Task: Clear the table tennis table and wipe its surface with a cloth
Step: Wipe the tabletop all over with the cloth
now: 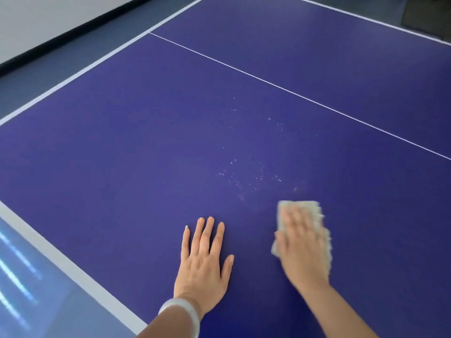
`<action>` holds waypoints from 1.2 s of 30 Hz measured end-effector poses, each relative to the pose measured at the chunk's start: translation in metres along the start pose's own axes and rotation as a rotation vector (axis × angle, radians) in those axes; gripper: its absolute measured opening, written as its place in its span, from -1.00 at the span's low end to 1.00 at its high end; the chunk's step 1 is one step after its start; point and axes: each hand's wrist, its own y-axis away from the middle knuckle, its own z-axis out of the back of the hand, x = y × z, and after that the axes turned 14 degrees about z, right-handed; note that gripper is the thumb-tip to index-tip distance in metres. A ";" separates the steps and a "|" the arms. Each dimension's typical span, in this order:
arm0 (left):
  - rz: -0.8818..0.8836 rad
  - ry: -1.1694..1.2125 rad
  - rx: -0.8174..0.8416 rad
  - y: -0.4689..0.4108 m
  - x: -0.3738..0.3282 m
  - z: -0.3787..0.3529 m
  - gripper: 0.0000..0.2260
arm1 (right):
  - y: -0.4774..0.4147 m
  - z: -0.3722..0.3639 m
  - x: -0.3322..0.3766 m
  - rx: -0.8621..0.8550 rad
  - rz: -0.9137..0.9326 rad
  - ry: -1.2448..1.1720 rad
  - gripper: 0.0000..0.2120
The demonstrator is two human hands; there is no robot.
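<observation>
While your left hand lies palm down on the blue table, fingers straight and holding nothing, your right hand presses a pale cloth flat against the surface near it. That hand is blurred, yet its fingers look stretched out over the cloth rather than curled round it. Small white specks dot the table just beyond the cloth. A pale bracelet circles your left wrist. A thin white line crosses the table farther off.

Blue-grey floor, black skirting
</observation>
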 end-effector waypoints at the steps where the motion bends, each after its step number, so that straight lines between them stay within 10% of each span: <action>1: -0.008 0.002 0.002 0.000 0.000 0.000 -0.41 | -0.003 0.002 -0.012 -0.011 -0.205 -0.061 -0.46; 4: -0.020 0.017 0.028 -0.001 0.001 0.001 -0.41 | 0.004 0.004 0.008 -0.044 -0.549 -0.141 -0.41; 17: -0.362 0.188 0.019 -0.043 0.056 0.026 -0.54 | -0.003 -0.006 0.123 -0.090 -0.418 -0.123 -0.38; 25: -0.008 0.064 -0.008 -0.205 0.074 0.053 -0.34 | -0.005 -0.003 0.127 -0.083 -0.478 -0.124 -0.39; 36: 0.016 0.046 -0.098 -0.215 0.061 0.043 -0.36 | -0.066 0.014 0.016 -0.141 -0.809 -0.326 -0.49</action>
